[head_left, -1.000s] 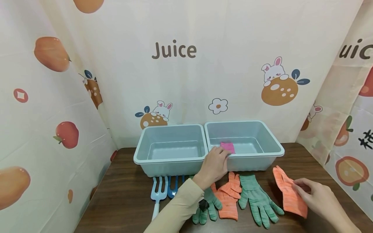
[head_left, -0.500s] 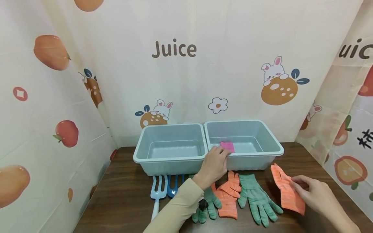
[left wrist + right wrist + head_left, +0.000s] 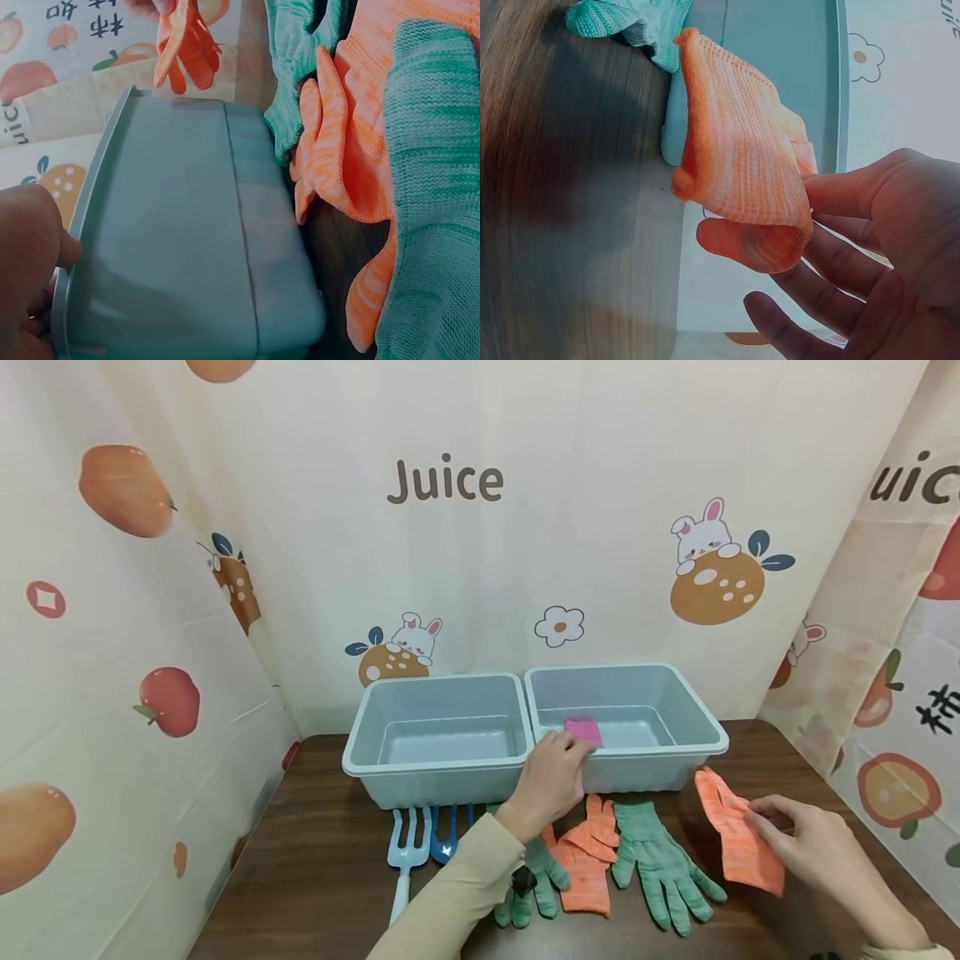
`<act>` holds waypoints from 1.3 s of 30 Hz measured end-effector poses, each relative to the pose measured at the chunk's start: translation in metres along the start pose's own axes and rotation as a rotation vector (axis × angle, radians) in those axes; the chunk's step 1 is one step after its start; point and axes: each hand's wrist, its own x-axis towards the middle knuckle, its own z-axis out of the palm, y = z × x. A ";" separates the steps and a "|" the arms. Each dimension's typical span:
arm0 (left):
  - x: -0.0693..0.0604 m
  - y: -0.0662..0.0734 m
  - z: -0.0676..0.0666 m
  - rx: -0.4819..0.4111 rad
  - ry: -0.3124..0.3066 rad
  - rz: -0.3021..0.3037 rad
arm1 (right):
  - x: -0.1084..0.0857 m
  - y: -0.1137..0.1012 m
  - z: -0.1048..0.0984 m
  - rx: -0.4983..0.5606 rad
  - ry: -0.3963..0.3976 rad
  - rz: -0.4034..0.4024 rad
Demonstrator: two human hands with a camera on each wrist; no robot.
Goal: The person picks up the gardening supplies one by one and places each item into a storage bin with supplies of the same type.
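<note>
My right hand point(image 3: 813, 847) pinches an orange knitted glove point(image 3: 738, 843) between thumb and fingers, to the right of the other gloves. In the right wrist view this glove point(image 3: 739, 142) hangs with its cuff toward the camera. My left hand point(image 3: 549, 777) grips the front rim of the right light-blue bin point(image 3: 637, 770), fingers hooked over it. Just behind those fingers, a pink piece of fabric point(image 3: 582, 732) shows inside the bin; its lower part is hidden. On the table lie a green glove point(image 3: 663, 864), another orange glove point(image 3: 588, 872) and a green glove point(image 3: 543, 877) partly under my left forearm.
A second light-blue bin point(image 3: 442, 781) stands directly left of the first. In front of it lie a light-blue toy fork point(image 3: 408, 852) and a darker blue tool point(image 3: 444, 839), partly behind my sleeve. Printed curtains point(image 3: 487, 568) close off the back and sides of the wooden table point(image 3: 300, 868).
My right hand has shifted slightly up and left with the orange glove. The left hand stays on the bin's rim. The whole head view has tilted a little.
</note>
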 end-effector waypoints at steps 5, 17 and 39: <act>0.000 0.000 0.003 0.032 0.018 0.009 | 0.001 -0.001 -0.001 0.002 0.000 -0.001; -0.003 0.004 0.007 0.124 0.038 0.017 | 0.001 -0.003 -0.001 0.006 0.005 -0.005; -0.004 0.003 0.014 0.227 0.060 0.049 | 0.007 -0.007 -0.007 0.007 -0.063 0.043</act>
